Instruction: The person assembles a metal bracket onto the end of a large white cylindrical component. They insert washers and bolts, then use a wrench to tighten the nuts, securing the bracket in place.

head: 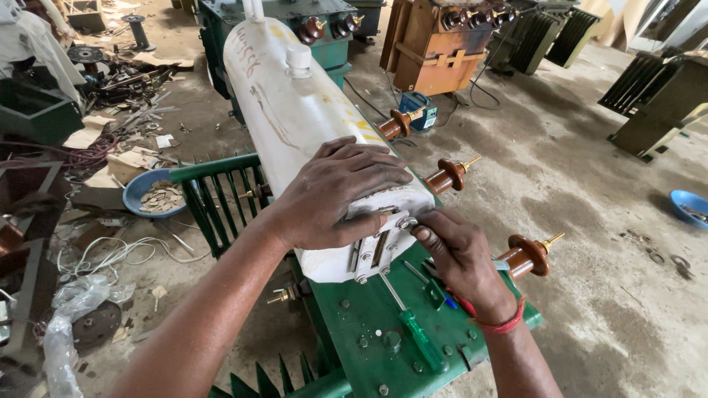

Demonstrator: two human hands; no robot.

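On the floor at the far left lies scrap, with a blue bowl [153,193] of small metal pieces beside the green cooling fins [221,203] of a transformer. A white cylindrical tank [295,110] lies lengthwise on the transformer's green lid [369,324], running from far to near. The left hand [332,195] lies spread, palm down, over the near end of the tank, fingers curled over its edge and pressing on it. Just right of it, the right hand [461,258] pinches a small bolt [405,221] at the metal gauge plate [376,247] on the tank's near end face, thumb and fingers closed on it. A green-handled screwdriver [417,335] lies on the lid below the hands. Three brown insulators [450,175] stick out to the right of the tank. Far right on the floor sits another blue bowl [689,206].
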